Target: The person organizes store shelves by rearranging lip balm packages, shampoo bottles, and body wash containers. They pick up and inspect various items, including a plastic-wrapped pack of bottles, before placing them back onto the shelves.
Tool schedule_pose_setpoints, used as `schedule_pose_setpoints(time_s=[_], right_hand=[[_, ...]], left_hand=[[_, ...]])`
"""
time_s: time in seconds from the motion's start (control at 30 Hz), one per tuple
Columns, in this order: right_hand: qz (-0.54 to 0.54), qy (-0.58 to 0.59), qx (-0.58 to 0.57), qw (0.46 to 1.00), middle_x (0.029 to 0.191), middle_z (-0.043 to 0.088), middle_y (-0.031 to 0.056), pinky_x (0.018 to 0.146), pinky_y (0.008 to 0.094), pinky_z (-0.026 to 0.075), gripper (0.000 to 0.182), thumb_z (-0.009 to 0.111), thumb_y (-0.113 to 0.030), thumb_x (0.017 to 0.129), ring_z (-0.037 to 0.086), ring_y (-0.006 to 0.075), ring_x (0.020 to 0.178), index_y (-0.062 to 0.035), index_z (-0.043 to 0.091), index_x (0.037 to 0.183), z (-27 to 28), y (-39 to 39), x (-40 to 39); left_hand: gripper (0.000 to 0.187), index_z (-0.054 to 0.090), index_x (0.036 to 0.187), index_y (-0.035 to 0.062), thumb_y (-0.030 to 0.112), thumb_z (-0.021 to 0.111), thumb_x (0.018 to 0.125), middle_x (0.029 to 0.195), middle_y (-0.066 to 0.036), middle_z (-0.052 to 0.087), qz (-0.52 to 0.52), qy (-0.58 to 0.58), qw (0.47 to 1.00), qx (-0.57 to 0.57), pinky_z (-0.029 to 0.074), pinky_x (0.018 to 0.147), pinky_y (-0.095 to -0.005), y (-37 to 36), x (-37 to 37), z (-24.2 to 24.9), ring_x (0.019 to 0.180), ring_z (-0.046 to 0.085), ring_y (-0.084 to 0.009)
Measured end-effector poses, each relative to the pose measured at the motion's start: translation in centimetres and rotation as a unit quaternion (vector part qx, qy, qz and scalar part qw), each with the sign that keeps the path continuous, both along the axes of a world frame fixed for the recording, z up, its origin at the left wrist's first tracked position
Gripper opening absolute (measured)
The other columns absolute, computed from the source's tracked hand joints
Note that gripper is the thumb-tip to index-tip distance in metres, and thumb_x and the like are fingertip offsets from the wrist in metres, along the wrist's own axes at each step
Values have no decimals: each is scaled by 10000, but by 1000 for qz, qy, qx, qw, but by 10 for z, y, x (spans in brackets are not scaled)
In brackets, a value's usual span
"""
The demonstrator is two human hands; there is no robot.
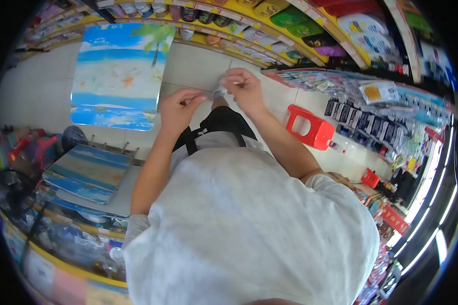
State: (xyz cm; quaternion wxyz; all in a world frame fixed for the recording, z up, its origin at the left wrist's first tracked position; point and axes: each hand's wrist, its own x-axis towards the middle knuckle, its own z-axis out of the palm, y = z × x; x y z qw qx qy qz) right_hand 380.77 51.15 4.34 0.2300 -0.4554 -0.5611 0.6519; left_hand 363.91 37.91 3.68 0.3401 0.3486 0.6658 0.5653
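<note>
Well, the left hand [182, 105] and right hand [242, 91] hovered apart, fingers narrowly curled, near the beach-print board [119, 76]; any grip was unclear.

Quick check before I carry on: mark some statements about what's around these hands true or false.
1. The beach-print top lies to the left of both the left hand and the right hand. True.
2. The two hands are clasped together. False: there is a gap between them.
3. The red stool is on the person's right. True.
4. The beach-print top is plain blue. False: it also shows pale sand and a green palm.
5. The red stool is nearer the left hand. False: it is nearer the right hand.
</note>
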Motion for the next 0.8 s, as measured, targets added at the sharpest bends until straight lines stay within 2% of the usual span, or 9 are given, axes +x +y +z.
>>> schedule_pose_setpoints(time_s=[0.1, 0.23, 0.27, 0.37, 0.47, 0.67, 0.8], right_hand=[[23, 57, -35, 998, 940, 771, 52, 647, 208, 493, 180, 757, -31, 904, 659, 44, 784, -21, 673, 1063, 20, -72, -27], [66, 106, -51, 991, 1009, 765, 76, 733, 218, 519, 207, 780, -10, 894, 687, 78, 895, -16, 668, 1068, 39, -131, -40], [37, 121, -11, 992, 837, 734, 23, 621, 204, 476, 142, 770, -49, 918, 642, 51, 726, -28, 662, 1008, 45, -140, -45], [-23, 67, -33, 997, 638, 609, -49, 499, 211, 378, 130, 756, -108, 946, 503, 24, 542, -52, 640, 928, 55, -147, -42], [-40, 93, -30, 994, 534, 458, -79, 446, 243, 314, 200, 765, -189, 945, 371, 19, 460, -50, 627, 903, 67, -154, -49], [28, 101, -8, 994, 552, 487, -72, 453, 242, 300, 190, 754, -174, 951, 374, 20, 470, -52, 617, 903, 69, -169, -58], [68, 97, -40, 992, 557, 470, -89, 455, 222, 296, 162, 736, -149, 965, 383, 10, 478, -67, 617, 893, 59, -173, -78]], left_hand=[[236, 723, 941, 14, 247, 732, 979, 653, -3, 642, 12, -44, 990, -134, 377, 483, -224, -81, -24, -2, 530, 547, -53], [308, 686, 923, 37, 316, 634, 1042, 574, 49, 492, 83, -120, 980, -135, 313, 440, -218, -144, -41, -5, 456, 425, -27], [319, 680, 930, 39, 327, 618, 1050, 560, 53, 476, 84, -129, 979, -132, 298, 434, -212, -152, -44, -1, 451, 402, -21], [293, 696, 942, 56, 315, 614, 1051, 581, 61, 482, 64, -162, 979, -103, 285, 437, -215, -164, -50, 25, 458, 402, -11], [262, 702, 963, 49, 282, 617, 1047, 586, 68, 492, 41, -179, 979, -88, 284, 446, -207, -163, -56, 46, 469, 404, -13], [175, 679, 1032, 46, 219, 683, 1005, 590, 64, 524, 14, -162, 984, -75, 299, 446, -215, -160, -59, 75, 472, 417, -17], [156, 654, 1023, 63, 202, 712, 984, 594, 56, 540, 41, -176, 978, -107, 299, 433, -216, -173, -66, 65, 468, 423, -19]])
